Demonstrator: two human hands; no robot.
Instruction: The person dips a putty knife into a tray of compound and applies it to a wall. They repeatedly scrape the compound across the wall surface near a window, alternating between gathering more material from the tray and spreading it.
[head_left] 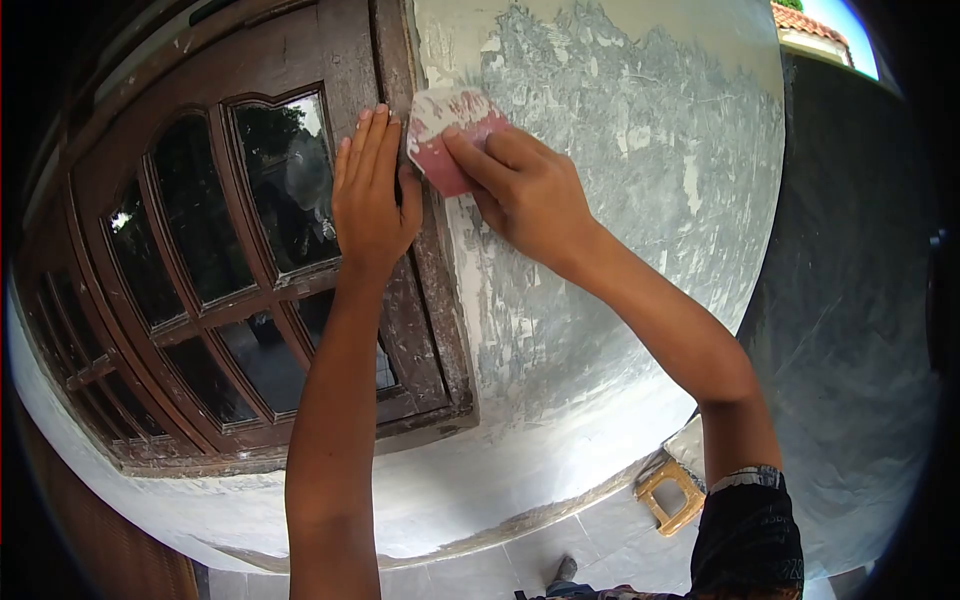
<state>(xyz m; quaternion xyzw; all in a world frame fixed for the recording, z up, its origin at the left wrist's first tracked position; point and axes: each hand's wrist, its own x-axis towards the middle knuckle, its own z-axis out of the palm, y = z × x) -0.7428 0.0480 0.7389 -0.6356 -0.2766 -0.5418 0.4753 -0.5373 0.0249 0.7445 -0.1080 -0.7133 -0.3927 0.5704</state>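
Note:
My right hand point(540, 200) pinches a flat pink putty spreader point(437, 165), its upper part smeared with white putty. The spreader rests against the grey wall point(630, 190), right at the edge of the brown wooden window frame point(437, 290). My left hand point(373, 205) lies open on that frame, fingers stretched upward, just left of the spreader. Patchy white and grey filler covers the wall beside the frame. The tips of my right fingers behind the spreader are hidden.
The window has several dark glass panes point(290, 180) in wooden bars. Below right, a small yellowish stool point(670, 497) stands on the tiled floor point(500, 570), near the wall's foot. A dark surface point(850, 250) rises beyond the wall's right edge.

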